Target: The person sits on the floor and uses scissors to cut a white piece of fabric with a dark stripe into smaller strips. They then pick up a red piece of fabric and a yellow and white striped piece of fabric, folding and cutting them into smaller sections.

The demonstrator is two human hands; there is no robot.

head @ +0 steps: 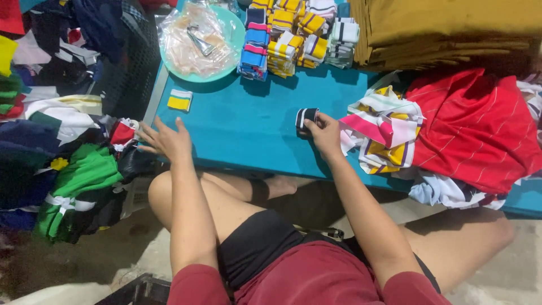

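Observation:
My right hand (326, 134) pinches a small folded black knit band with white stripes (305, 119) on the teal table (243, 130). Beside that hand, to the right, lies a loose heap of striped knit bands (384, 133) in pink, white, yellow and purple. My left hand (165, 140) rests flat with fingers spread on the table's left front corner and holds nothing. A single yellow and white folded band (180, 100) lies on the table beyond the left hand.
Stacks of folded striped bands (293, 36) and a teal plate with clear plastic bags (199, 39) stand at the back. Red striped fabric (474, 127) and mustard folded cloth (446, 31) fill the right. Mixed garments (68, 164) pile on the floor, left.

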